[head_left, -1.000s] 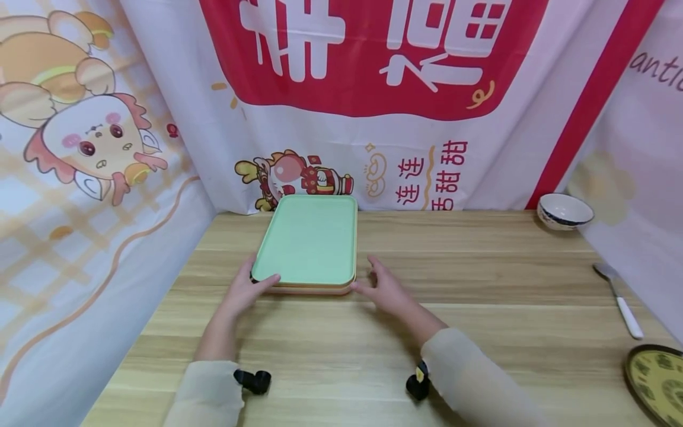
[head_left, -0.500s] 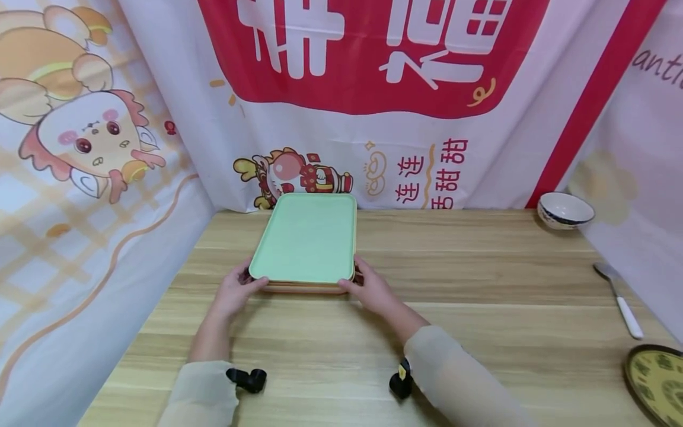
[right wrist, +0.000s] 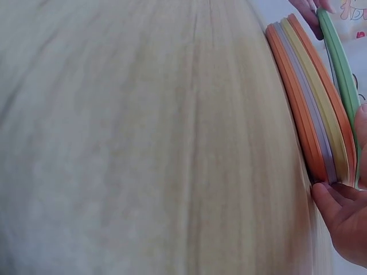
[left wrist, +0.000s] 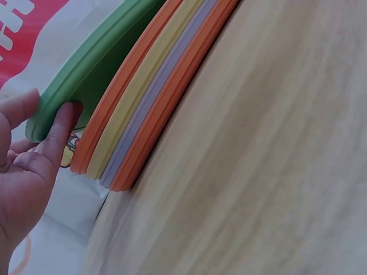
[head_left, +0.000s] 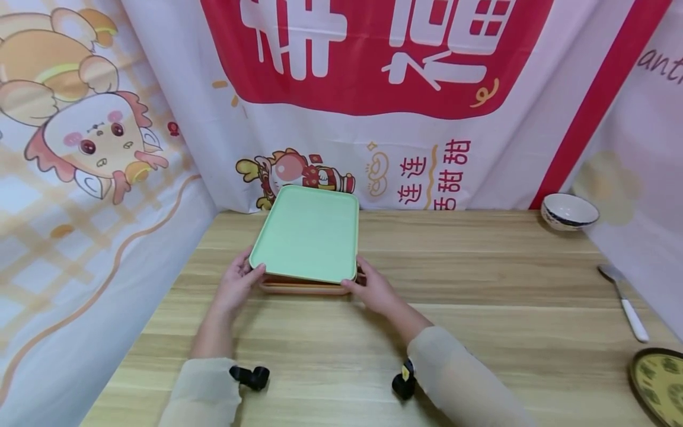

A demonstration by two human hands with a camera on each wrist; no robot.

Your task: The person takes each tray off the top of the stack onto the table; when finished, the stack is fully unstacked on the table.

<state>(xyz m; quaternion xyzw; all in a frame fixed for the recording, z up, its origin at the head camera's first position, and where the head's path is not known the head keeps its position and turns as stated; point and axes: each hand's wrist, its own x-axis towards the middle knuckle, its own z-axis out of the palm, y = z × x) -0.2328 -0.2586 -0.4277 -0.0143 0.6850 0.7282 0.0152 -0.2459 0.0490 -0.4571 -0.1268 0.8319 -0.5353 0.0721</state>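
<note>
A light green rectangular tray [head_left: 309,237] tops a stack of trays [head_left: 304,289] at the table's back left. My left hand [head_left: 233,286] pinches its near left corner, thumb above and fingers beneath. That corner is raised, with a dark gap below it. In the left wrist view an orange tray [left wrist: 123,91], a yellow tray [left wrist: 136,89], a purple tray [left wrist: 155,89] and another orange tray [left wrist: 172,94] lie stacked. At the near right corner my right hand [head_left: 377,290] has its thumb on the green tray; its fingers reach to the stack's side.
A white bowl with a dark rim [head_left: 570,212] stands at the back right. Below it lie a spoon with a white handle [head_left: 633,320] and a round yellow-green patterned mat or plate [head_left: 661,379]. Printed cloth [head_left: 373,130] hangs along the table's back and sides.
My right hand has closed in on the tray's near right corner. The green tray's left side has risen off the stack with my left hand, so the tray now tilts.
</note>
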